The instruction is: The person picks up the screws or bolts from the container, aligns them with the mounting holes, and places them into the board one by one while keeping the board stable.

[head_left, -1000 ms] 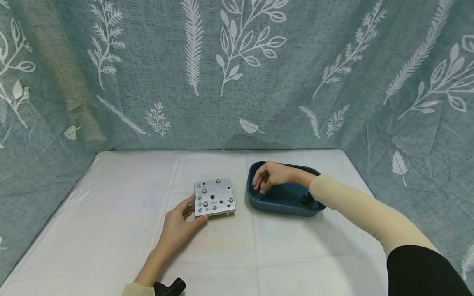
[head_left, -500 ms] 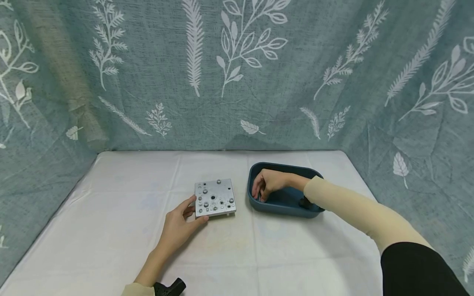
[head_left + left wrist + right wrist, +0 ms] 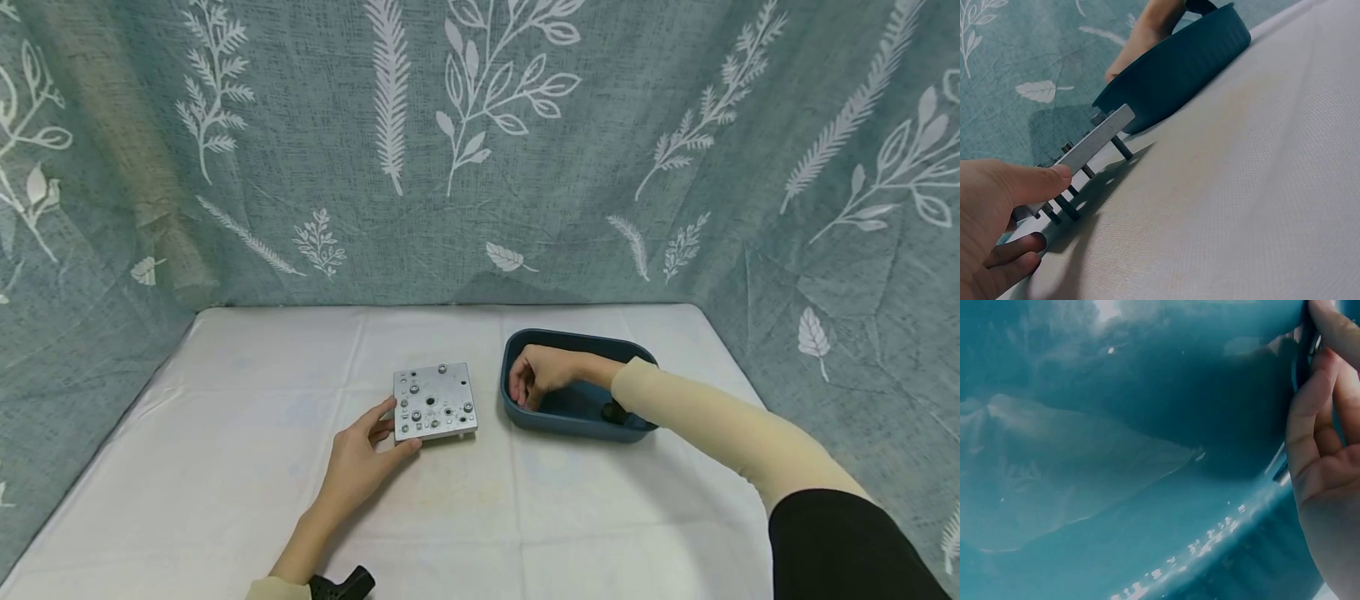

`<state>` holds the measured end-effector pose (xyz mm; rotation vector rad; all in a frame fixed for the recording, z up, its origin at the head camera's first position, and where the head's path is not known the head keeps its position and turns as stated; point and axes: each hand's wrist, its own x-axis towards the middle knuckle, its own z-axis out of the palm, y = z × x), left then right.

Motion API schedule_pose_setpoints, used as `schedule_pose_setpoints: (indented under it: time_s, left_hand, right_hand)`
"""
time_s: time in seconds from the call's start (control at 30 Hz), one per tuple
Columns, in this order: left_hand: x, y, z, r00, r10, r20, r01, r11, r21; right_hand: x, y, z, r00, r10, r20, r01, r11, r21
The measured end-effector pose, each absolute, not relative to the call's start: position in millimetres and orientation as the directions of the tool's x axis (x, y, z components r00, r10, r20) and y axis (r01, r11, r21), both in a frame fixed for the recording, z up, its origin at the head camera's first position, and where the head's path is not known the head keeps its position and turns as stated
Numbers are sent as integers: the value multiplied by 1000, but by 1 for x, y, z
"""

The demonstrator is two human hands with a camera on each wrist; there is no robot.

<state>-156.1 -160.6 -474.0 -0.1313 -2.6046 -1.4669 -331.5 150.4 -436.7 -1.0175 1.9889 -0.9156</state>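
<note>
My left hand [image 3: 356, 467] grips the near left corner of a square silver metal plate [image 3: 450, 387], thumb on its front edge and index finger on its left edge. Several bolts and holes dot its top. Threaded bolt shanks [image 3: 1121, 147] stick out beneath the plate in the left wrist view, over the white cloth. Inside the left end of a dark teal tray [image 3: 577, 427], my right hand [image 3: 551, 368] reaches down with fingers bent. It pinches a thin metal rod, whose end [image 3: 1282, 475] shows below the hand in the right wrist view; the rest is mostly covered by fingers.
White cloth [image 3: 442, 525] covers the table. A leaf-patterned green curtain [image 3: 420, 242] hangs along the back and sides. The tray stands right of the plate, with a gap between them. Its glossy floor [image 3: 1085, 462] carries reflections.
My right hand has moved lower into the tray, and the thin metal rod once visible under its fingers is now hidden in the head view. The left hand and the plate stay put.
</note>
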Motion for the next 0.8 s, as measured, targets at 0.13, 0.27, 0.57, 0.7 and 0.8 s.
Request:
schedule_pose_setpoints:
  time_s: [0.13,0.27,0.57,0.7,0.8]
  left_hand:
    - [-156,-161,-474,-983,4,181,157,519,840]
    - [-156,-161,-475,-983,5,185,161,514,843]
    - [-155,-161,-473,-985,4,173,150,511,846]
    - [-155,-161,-473,-986,2,165,143,513,846]
    - [-155,-160,-473,-986,0,165,142,514,846]
  right_hand:
    - [-334,153,-433,-501,-833,-233,-359,445,-820]
    - [-337,154,-433,-544,-814,-201,-402,463,-790]
    - [-342,152,-439,-563,-810,-165,-466,476,-746]
    - [-342,150,-440,-558,-812,-171,-456,472,-754]
    - [-341,151,-439,-564,-808,-172,-432,466,-772]
